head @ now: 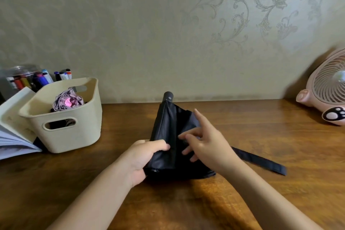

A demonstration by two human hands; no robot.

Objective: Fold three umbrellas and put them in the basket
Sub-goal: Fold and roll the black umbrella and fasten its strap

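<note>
A collapsed black umbrella (169, 127) lies on the wooden table, its handle pointing at the wall and its loose canopy spread out to the right. My left hand (144, 157) grips the near end of its fabric. My right hand (204, 141) rests on the canopy folds with relaxed fingers, the index finger raised. The umbrella's black strap (261, 160) trails to the right on the table. A cream basket (74, 136) stands at the left; inside it stands a folded mauve umbrella (68, 101), with something dark beside it.
A jar of markers (28, 79) stands behind the basket, and an open book (13, 136) lies to its left. A pink fan (328, 89) sits at the far right by the wall. The patterned wall runs along the table's back edge.
</note>
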